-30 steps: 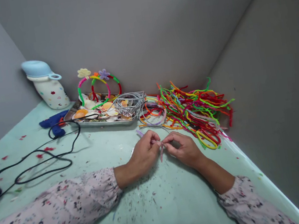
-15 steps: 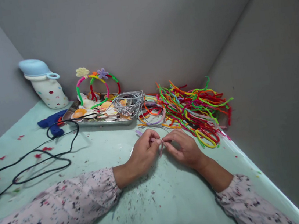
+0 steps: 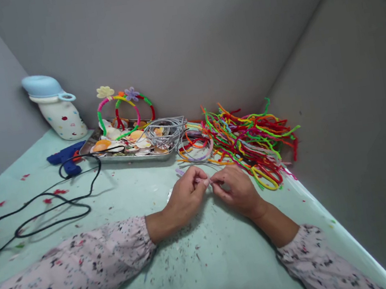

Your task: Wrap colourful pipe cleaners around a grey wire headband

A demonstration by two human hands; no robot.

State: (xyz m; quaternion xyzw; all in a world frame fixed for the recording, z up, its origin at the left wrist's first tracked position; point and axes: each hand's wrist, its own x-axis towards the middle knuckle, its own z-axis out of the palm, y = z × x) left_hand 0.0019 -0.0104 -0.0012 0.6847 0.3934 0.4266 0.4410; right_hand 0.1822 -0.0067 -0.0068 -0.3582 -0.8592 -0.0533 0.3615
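1. In the head view, we see the left hand [image 3: 187,194] over the desk [image 3: 231,263], its fingers pinched around a lilac fuzzy strip [image 3: 180,171]. One end of the strip pokes out on the far side of the left fingers; most of its length is hidden behind them.
2. We see the right hand [image 3: 237,188] just across from it, thumb and forefinger closed on the strip's other end, with the two sets of fingertips nearly meeting. Little of the strip shows in that narrow gap.
3. Beyond the right fingers and to their right, we find a tangled heap of fuzzy stems [image 3: 250,146] in red, green, orange and yellow.
4. Beyond the left fingers, we make out a metal tray [image 3: 134,160] of shell-like pieces [image 3: 101,146], with a coil of grey wire [image 3: 166,131] over its right part. Two colourful rings stand in the tray; one bears a pale yellow flower [image 3: 105,91], the other a purple flower [image 3: 132,94].
5. Well to the left of the left fingers, we see a blue glue gun [image 3: 63,155], a looping black cable [image 3: 89,208] and red scraps [image 3: 48,201]. Farther back, we spot a white bottle [image 3: 63,119] with a light blue lid.
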